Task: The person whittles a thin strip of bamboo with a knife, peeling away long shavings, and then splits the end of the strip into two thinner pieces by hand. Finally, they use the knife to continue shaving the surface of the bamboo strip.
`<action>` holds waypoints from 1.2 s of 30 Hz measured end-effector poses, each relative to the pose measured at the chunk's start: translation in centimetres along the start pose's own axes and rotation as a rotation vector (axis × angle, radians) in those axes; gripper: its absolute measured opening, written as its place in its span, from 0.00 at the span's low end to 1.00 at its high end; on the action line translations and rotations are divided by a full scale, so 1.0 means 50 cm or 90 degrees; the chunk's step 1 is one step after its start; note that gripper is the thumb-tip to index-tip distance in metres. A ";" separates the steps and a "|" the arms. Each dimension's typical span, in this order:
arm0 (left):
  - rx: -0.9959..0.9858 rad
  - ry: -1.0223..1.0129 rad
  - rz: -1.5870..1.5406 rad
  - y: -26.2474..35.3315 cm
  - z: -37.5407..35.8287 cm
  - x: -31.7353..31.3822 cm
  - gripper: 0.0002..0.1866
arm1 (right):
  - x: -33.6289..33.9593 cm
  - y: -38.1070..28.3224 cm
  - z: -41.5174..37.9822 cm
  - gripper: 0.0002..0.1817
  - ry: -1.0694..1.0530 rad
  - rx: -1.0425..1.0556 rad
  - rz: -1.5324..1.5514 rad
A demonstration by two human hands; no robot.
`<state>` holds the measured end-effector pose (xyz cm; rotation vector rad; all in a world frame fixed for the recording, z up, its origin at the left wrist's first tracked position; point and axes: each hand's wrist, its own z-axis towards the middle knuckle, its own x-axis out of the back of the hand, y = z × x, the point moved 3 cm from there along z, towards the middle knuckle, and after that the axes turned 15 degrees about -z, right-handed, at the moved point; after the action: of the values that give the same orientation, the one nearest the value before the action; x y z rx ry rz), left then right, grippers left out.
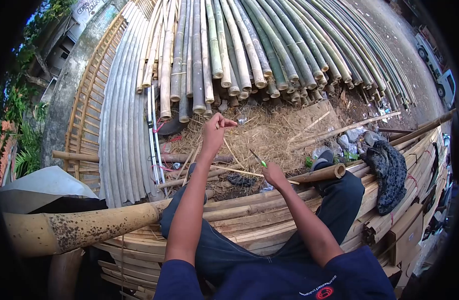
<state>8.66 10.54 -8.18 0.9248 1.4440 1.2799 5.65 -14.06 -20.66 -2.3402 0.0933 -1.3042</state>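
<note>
My left hand (217, 134) is raised over the straw-covered ground, near the cut ends of the bamboo poles (199, 85). Its fingers are partly bent, with one or two reaching out to the right, and I see nothing held in them. My right hand (275, 176) is closed around the green handle of a knife (258, 158), its dark blade pointing up and to the left. A thin pale bamboo strip (238, 171) runs from the left to beside my right hand. A cut bamboo pole (319, 173) lies across my right leg.
Split bamboo slats (259, 212) are stacked beneath me. A thick bamboo pole (104, 222) juts in at left, near corrugated sheets (124, 125) and a bamboo ladder (87, 110). A dark patterned cloth (387, 175) and a cardboard box (407, 235) are at right.
</note>
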 end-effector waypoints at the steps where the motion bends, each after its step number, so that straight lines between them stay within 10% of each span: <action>1: -0.037 0.029 -0.061 -0.001 -0.007 -0.003 0.09 | 0.004 -0.004 -0.004 0.17 -0.037 0.023 -0.031; 14: -0.025 0.228 -0.132 -0.065 -0.097 0.032 0.25 | -0.217 -0.240 0.043 0.16 0.254 0.044 0.254; 20: -0.029 0.103 -0.102 -0.075 -0.092 0.038 0.25 | -0.516 -0.052 0.134 0.15 -0.140 -0.099 -0.105; 27: 0.010 0.058 -0.082 -0.079 -0.057 0.035 0.27 | -0.393 -0.092 0.122 0.16 0.133 -0.249 0.210; 29: 0.039 -0.006 0.009 -0.037 -0.060 0.027 0.27 | -0.327 -0.142 0.104 0.17 0.147 -0.080 0.351; 36: 0.041 -0.122 -0.008 -0.051 -0.060 0.037 0.25 | -0.327 -0.103 0.144 0.14 0.181 -0.043 0.154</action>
<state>5.42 11.13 -11.06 1.0510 1.3446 1.1086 1.77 -2.41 -34.63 -2.1013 0.5010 -1.5174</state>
